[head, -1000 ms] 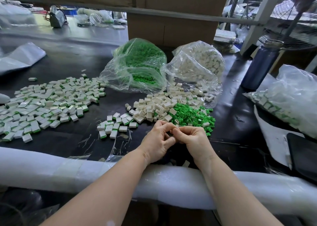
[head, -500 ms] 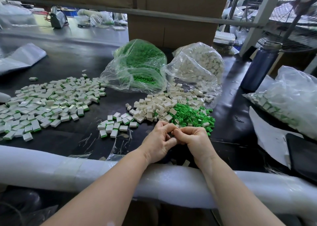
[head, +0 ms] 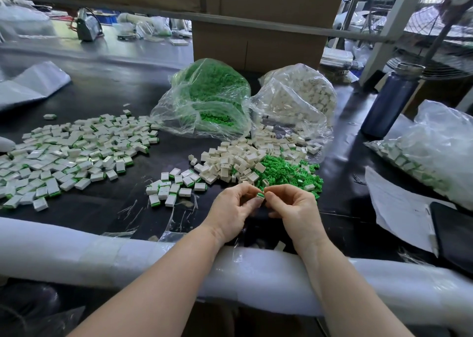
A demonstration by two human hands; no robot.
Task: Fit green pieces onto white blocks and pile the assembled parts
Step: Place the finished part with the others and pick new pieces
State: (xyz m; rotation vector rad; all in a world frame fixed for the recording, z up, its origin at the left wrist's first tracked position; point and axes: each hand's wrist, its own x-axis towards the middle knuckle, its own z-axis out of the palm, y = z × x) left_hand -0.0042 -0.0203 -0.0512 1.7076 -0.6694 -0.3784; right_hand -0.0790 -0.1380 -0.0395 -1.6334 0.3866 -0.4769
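My left hand [head: 234, 208] and my right hand [head: 294, 207] meet near the table's front edge, fingers curled, pinching one small white block with a green piece [head: 260, 195] between their fingertips. Just beyond them lie a heap of loose white blocks [head: 230, 161] and a heap of loose green pieces [head: 286, 173]. A small cluster of assembled parts [head: 174, 185] sits left of my hands. A large spread of assembled parts [head: 74, 152] covers the left of the black table [head: 107, 208].
Two clear bags stand behind the heaps: one of green pieces [head: 207, 101], one of white blocks [head: 299, 96]. A blue bottle [head: 391, 101], another bag of assembled parts [head: 430, 152], papers [head: 394, 206] and a dark tablet [head: 453, 231] are at right. White foam padding [head: 128, 257] lines the front edge.
My hands have stayed together in the same place. The fingertips have parted slightly, so the block with its green piece now shows between them.
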